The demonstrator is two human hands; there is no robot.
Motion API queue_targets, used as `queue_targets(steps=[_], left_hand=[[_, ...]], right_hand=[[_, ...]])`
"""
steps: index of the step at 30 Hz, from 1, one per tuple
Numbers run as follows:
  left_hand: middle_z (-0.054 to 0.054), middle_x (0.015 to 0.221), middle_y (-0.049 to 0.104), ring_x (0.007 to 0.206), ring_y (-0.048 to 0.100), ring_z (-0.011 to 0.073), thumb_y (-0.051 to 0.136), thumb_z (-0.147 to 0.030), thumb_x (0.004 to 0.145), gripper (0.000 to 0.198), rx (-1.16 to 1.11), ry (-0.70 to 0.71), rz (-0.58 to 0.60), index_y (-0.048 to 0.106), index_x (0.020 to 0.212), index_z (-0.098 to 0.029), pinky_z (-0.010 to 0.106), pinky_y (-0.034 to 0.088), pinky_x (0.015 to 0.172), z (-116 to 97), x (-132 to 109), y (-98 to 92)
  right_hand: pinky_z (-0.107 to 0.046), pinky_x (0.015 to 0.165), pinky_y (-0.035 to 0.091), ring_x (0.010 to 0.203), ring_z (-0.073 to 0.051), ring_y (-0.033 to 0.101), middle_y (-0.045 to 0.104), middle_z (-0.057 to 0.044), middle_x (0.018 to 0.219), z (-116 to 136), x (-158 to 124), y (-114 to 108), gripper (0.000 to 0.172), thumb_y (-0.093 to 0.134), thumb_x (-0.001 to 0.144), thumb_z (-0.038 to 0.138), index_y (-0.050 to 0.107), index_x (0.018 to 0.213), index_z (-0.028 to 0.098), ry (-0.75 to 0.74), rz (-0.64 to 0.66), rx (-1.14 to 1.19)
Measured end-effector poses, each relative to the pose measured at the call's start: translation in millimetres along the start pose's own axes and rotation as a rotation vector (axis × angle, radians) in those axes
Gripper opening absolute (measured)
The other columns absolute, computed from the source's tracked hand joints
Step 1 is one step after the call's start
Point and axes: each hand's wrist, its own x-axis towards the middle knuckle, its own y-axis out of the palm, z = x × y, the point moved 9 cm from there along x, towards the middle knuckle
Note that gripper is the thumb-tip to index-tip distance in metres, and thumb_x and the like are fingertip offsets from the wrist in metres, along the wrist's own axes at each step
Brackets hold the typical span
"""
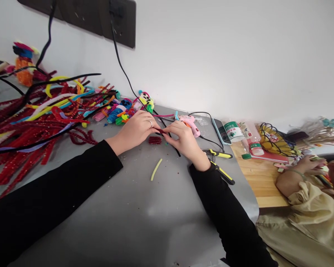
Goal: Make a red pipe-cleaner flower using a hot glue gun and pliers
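My left hand (136, 129) and my right hand (183, 139) meet over the grey mat, fingertips pinched on a short dark red pipe cleaner (160, 131) between them. Most of that piece is hidden by the fingers. Just below them lies a small dark red bundle of pipe cleaner (155, 140). A short pale yellow pipe cleaner (156, 169) rests on the mat nearer to me. Beyond my right hand is a pink glue gun (193, 125), and yellow-and-black pliers (222, 167) lie beside my right wrist.
A heap of red, yellow, blue and black pipe cleaners (52, 115) covers the left side, with small pipe-cleaner figures (121, 108) behind. To the right are a phone (220, 131), bottles (235, 135) and a yellow basket (278, 140). A co-worker's hands (308, 165) are at far right. Black cords (122, 66) hang from wall sockets.
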Motion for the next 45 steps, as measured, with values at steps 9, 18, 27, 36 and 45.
queue_targets(steps=[9, 18, 27, 36, 45], left_hand=[[0.007, 0.085, 0.077, 0.088, 0.07, 0.0225, 0.056, -0.034, 0.103, 0.029, 0.005, 0.003, -0.014, 0.075, 0.086, -0.019, 0.039, 0.051, 0.089, -2.5, 0.5, -2.0], [0.007, 0.085, 0.077, 0.088, 0.07, 0.0227, 0.056, -0.035, 0.103, 0.031, 0.021, -0.015, -0.011, 0.076, 0.085, -0.02, 0.039, 0.05, 0.089, -0.1, 1.2, -1.8], [0.007, 0.095, 0.079, 0.099, 0.069, 0.0251, 0.057, -0.031, 0.102, 0.025, 0.028, -0.068, 0.06, 0.079, 0.101, -0.021, 0.041, 0.05, 0.096, 1.2, 0.0, 3.0], [0.007, 0.098, 0.078, 0.099, 0.068, 0.0251, 0.061, -0.036, 0.099, 0.023, 0.005, -0.068, 0.028, 0.078, 0.101, -0.021, 0.042, 0.052, 0.096, 3.3, -0.6, 2.0], [0.007, 0.099, 0.079, 0.099, 0.069, 0.0254, 0.063, -0.033, 0.098, 0.021, -0.016, -0.064, 0.016, 0.078, 0.1, -0.02, 0.042, 0.051, 0.096, 2.3, -0.4, -0.5]], right_hand=[[-0.038, 0.084, 0.05, 0.082, -0.021, 0.06, 0.071, -0.005, 0.084, -1.7, -0.4, 0.7, 0.016, 0.059, 0.101, 0.027, 0.072, 0.094, 0.022, 0.031, 0.002, 0.006], [-0.039, 0.084, 0.051, 0.082, -0.021, 0.062, 0.071, -0.005, 0.085, -0.4, 0.3, -2.0, 0.014, 0.06, 0.101, 0.027, 0.072, 0.095, 0.022, 0.039, -0.024, 0.015], [-0.039, 0.082, 0.051, 0.084, -0.022, 0.063, 0.072, -0.004, 0.086, -5.7, -0.8, -3.6, 0.01, 0.061, 0.098, 0.022, 0.07, 0.094, 0.022, 0.039, -0.036, 0.002], [-0.041, 0.085, 0.052, 0.085, -0.022, 0.065, 0.074, -0.005, 0.09, -6.4, -1.5, -5.2, 0.012, 0.059, 0.099, 0.023, 0.07, 0.094, 0.022, 0.057, -0.047, 0.011], [-0.04, 0.084, 0.053, 0.086, -0.022, 0.066, 0.074, -0.005, 0.089, -5.3, -1.9, -5.7, 0.011, 0.06, 0.098, 0.021, 0.07, 0.095, 0.021, 0.035, -0.065, 0.021]])
